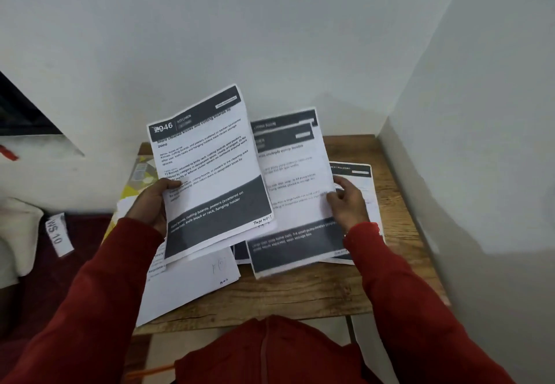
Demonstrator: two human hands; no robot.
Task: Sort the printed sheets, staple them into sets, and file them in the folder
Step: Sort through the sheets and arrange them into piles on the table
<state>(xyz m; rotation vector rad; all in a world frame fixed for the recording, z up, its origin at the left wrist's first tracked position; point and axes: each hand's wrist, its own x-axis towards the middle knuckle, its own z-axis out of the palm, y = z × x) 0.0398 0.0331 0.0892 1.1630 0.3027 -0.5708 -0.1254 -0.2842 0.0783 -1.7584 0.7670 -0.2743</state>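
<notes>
Left hand [156,203] grips a stack [207,170] by its left edge, long axis tilted far-right, raised over the tabletop [315,290]. Right hand [348,200] pinches the next sheets [294,185] by their right edge, just right of that stack and partly under it. Right hand nearer the loose sheet [365,185] lying right.

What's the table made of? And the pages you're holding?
The table looks like wood, or a wood-look board: brown with streaky grain and knots, matte. The sheets in the left hand and right hand look like thin white printer paper, bending and printed in black.
</notes>
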